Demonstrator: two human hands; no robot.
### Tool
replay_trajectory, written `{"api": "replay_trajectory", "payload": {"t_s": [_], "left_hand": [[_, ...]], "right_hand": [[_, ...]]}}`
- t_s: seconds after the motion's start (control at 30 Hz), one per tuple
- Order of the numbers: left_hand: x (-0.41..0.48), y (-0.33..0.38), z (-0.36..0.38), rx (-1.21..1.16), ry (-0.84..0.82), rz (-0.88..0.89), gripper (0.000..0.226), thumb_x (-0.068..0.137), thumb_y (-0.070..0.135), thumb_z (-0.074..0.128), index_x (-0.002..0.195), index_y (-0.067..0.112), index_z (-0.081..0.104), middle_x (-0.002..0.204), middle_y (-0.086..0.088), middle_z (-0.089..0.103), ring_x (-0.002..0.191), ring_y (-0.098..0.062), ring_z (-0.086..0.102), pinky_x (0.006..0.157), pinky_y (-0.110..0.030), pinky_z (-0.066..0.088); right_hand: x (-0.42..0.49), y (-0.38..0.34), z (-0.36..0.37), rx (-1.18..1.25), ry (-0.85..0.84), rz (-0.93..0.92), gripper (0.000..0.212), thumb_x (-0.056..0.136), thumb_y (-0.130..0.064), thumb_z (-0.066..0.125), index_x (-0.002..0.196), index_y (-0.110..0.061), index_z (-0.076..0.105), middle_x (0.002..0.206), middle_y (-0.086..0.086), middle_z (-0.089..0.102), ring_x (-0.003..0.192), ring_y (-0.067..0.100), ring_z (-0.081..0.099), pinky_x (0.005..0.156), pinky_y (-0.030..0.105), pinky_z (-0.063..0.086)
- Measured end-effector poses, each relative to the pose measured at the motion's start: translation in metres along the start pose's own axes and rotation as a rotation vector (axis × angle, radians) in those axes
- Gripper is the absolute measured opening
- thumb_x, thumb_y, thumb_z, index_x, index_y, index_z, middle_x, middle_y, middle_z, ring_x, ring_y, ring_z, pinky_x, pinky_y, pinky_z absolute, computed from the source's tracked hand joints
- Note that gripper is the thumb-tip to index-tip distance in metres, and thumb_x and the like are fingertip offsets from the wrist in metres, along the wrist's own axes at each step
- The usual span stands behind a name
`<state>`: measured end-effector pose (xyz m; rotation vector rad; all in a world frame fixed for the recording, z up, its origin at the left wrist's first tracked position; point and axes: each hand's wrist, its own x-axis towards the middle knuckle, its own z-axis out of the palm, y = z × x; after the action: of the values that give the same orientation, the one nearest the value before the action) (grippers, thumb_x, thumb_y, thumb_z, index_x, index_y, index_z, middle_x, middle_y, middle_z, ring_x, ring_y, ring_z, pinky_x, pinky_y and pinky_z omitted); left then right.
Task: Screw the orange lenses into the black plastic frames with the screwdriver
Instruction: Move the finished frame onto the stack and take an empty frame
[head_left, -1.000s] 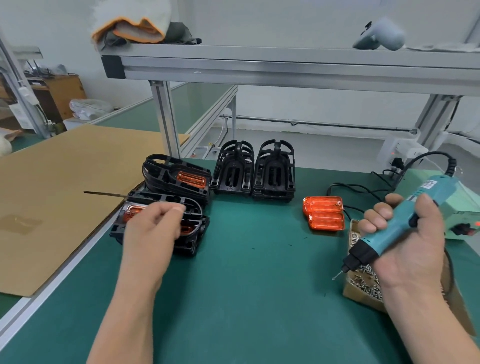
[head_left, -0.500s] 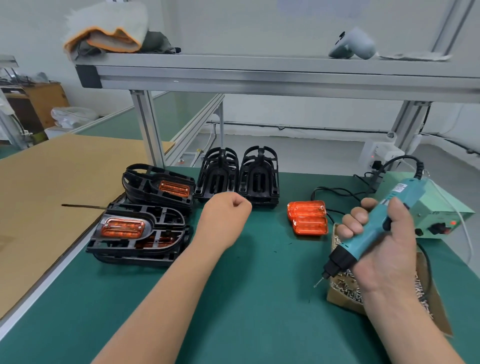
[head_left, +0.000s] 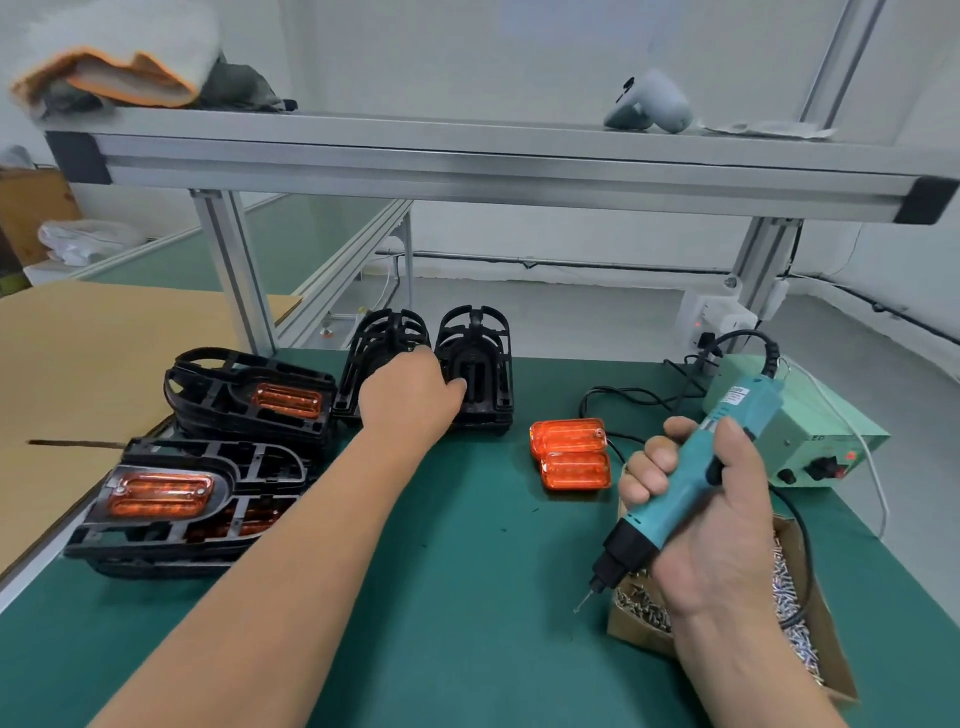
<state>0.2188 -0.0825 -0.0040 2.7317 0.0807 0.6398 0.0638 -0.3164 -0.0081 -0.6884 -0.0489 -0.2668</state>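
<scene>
Two stacks of empty black frames stand at the back of the green mat, a left stack and a right stack. My left hand reaches between them, its curled fingers on the right stack's left edge. My right hand grips a teal electric screwdriver with the bit pointing down-left, over a box of screws. Two loose orange lenses lie mid-table. At the left are two piles of frames with lenses fitted, one in front and one behind.
A pale green power supply with cables sits at the right rear. An aluminium post and a shelf beam rise behind the frames. A cardboard sheet covers the table to the left.
My left hand left the front pile of fitted frames and moved back and right to the empty frames. The right hand still holds the screwdriver above the screw box.
</scene>
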Motion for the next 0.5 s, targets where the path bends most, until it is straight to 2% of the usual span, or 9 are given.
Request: {"api": "replay_trajectory", "payload": {"t_s": [0.07, 0.23, 0.5], "left_hand": [[0.003, 0.002, 0.0, 0.033, -0.015, 0.008, 0.037, 0.092, 0.041, 0.067, 0.074, 0.017, 0.043, 0.068, 0.002, 0.054, 0.054, -0.015, 0.045, 0.048, -0.026, 0.025], [0.009, 0.004, -0.004, -0.027, -0.039, -0.035, 0.028, 0.085, 0.023, 0.067, 0.068, 0.012, 0.048, 0.063, -0.001, 0.054, 0.051, -0.017, 0.044, 0.048, -0.025, 0.027], [-0.002, -0.003, -0.018, -0.22, -0.014, -0.081, 0.026, 0.088, 0.027, 0.061, 0.077, 0.012, 0.043, 0.07, -0.003, 0.052, 0.056, -0.02, 0.044, 0.05, -0.029, 0.027]], "right_hand": [[0.0, 0.0, -0.001, 0.006, -0.007, 0.003, 0.032, 0.103, -0.047, 0.058, 0.099, -0.016, 0.063, 0.078, 0.0, 0.046, 0.063, 0.014, 0.044, 0.055, 0.027, 0.046], [0.001, -0.001, -0.002, 0.008, -0.008, 0.001, 0.032, 0.102, -0.047, 0.059, 0.101, -0.016, 0.062, 0.078, 0.0, 0.046, 0.063, 0.014, 0.044, 0.056, 0.027, 0.046], [0.0, 0.0, -0.001, -0.003, -0.008, -0.006, 0.031, 0.102, -0.047, 0.059, 0.101, -0.016, 0.062, 0.078, 0.0, 0.046, 0.063, 0.014, 0.045, 0.056, 0.027, 0.046]]}}
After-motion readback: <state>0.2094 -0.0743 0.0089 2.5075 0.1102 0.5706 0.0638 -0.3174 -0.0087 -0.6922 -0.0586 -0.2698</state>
